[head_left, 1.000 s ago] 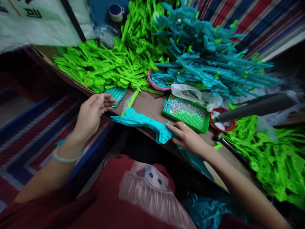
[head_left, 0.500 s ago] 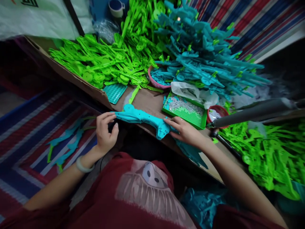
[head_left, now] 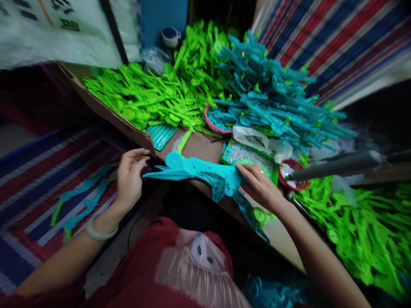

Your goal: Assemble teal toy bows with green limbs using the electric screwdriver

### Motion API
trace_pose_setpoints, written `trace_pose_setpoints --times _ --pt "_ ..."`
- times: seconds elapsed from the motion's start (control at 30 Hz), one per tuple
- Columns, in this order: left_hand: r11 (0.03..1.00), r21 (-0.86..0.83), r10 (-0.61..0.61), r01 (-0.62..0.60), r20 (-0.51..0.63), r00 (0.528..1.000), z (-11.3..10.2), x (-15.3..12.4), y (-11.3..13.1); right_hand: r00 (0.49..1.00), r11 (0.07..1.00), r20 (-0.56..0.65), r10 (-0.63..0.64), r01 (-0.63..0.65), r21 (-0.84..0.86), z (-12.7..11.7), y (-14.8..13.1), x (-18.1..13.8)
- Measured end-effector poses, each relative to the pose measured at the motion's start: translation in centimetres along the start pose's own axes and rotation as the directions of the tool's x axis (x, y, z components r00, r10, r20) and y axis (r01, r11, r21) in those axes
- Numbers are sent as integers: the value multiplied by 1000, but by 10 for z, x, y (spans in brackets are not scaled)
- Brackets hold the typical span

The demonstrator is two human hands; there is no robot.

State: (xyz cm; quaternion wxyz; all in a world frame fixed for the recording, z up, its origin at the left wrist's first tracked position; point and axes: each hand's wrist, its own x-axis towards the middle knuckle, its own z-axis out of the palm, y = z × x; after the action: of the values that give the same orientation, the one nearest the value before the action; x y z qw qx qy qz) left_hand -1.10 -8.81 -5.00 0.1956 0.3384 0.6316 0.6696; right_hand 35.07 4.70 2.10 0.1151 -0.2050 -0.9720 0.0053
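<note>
My right hand (head_left: 258,184) grips the right end of several long bright-blue plastic parts (head_left: 208,171), which lie one against another. They have a round disc at the upper left and thin pointed ends fanned out toward the left. Just beyond those points is my left hand (head_left: 130,179), its fingers loosely bent, with nothing visible in them. The parts are held over the table's near edge, and my right palm is hidden. Below my right hand, another blue part and a green round-ended part (head_left: 260,217) rest at the edge.
Behind are heaps of green parts (head_left: 138,96) and blue parts (head_left: 263,90). A green tray (head_left: 275,173) of small metal pieces, a red basket (head_left: 303,184) and a grey bar (head_left: 340,166) stand to the right. A cardboard wall (head_left: 105,109) borders the left. More blue-green parts (head_left: 86,192) lie on striped cloth.
My left hand has drawn back left, off the pointed ends of the blue parts. Those ends now fan apart. My right hand keeps hold, and a green round-ended part shows below it.
</note>
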Motion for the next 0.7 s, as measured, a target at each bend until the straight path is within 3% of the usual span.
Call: trace_pose_setpoints --times 0.07,0.1,0.2,0.27,0.33,0.37,0.43,0.6,0.63,0.7 --pt "990 -59 -109 129 260 960 -3 10 17 991 999 -132 -30 28 -19 -8 4 -10" --pt "972 -97 -155 215 425 892 -3 13 26 985 999 -170 -38 34 -23 -11 7 -16" --pt "896 -162 -119 413 809 576 1 13 49 977 997 -203 -69 63 -38 -19 12 -27" --pt "895 -177 -24 410 898 440 9 10 60 977 997 -200 -76 68 -47 -22 11 -32" --pt "922 -204 69 330 923 379 17 8 66 978 998 -201 -59 51 -49 -24 7 -35" --pt "933 -231 112 275 915 387 20 7 68 979 998 -198 -46 37 -49 -24 5 -36" --pt "939 -292 186 182 875 447 24 6 68 983 999 -183 -22 12 -52 -25 2 -40" --pt "935 -348 258 64 793 551 20 -2 63 990 997 -139 -27 16 -80 -25 0 -46" --pt "938 -346 266 23 761 592 19 -4 61 992 997 -125 -21 11 -81 -25 -1 -45" --pt "948 -314 255 -60 627 736 20 -7 54 996 998 -86 9 -14 -55 -25 -5 -40"
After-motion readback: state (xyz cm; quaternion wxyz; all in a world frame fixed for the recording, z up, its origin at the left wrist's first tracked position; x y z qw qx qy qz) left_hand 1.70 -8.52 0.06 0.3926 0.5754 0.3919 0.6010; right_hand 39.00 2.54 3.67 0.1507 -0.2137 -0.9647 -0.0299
